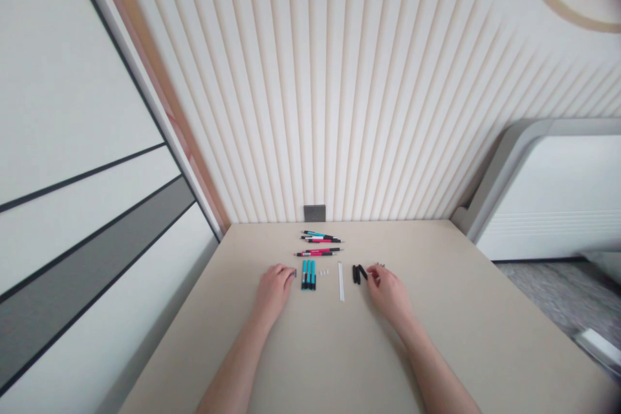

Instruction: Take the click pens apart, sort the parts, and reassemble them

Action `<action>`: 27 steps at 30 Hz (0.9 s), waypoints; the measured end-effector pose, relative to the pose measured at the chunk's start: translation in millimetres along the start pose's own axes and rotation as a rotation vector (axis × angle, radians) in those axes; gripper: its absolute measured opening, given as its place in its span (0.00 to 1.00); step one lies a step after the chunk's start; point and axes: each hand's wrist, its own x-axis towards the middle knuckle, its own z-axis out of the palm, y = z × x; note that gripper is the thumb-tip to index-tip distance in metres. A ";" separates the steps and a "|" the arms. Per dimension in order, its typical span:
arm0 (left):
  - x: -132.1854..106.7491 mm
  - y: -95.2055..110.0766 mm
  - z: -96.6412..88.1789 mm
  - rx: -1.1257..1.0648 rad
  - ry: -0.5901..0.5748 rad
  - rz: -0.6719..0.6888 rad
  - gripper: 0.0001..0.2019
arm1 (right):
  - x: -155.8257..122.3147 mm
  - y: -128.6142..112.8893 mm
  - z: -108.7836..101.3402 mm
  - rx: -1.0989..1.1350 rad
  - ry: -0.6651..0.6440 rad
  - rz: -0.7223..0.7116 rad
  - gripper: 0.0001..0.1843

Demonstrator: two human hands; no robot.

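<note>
Showing a beige tabletop (485, 336) from above, the head view puts the left hand (274, 293) at eight o'clock of the laid-out parts, fingers curled beside a small dark piece (294, 273); whether they pinch it, I cannot tell. At four o'clock, the right hand (388, 294) draws its fingertips together by tiny grey parts (380, 265), near black plastic pen barrels (359, 273); any pinch is equally unclear. Between the hands lie teal plastic pen barrels (308, 275), small white pieces (323, 272) and a thin white rod (341, 281). At twelve o'clock rest slim teal-and-black pens (320, 235) and slim red-and-black pens (317, 251).

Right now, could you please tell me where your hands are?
Left hand resting on table, beside teal pen barrels. Right hand beside black pen parts. White strip between them; pens beyond.
</note>
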 end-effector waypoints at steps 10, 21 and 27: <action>0.3 0.2 0.9 0.001 -0.002 0.004 0.12 | 2.5 3.3 1.5 0.045 0.005 0.029 0.17; 0.1 -0.7 0.9 -0.012 -0.002 0.005 0.12 | -1.3 -2.5 3.3 0.017 -0.036 -0.013 0.16; -0.3 -1.3 1.5 -0.010 -0.005 0.002 0.11 | -2.5 -5.4 5.2 0.042 -0.063 -0.035 0.16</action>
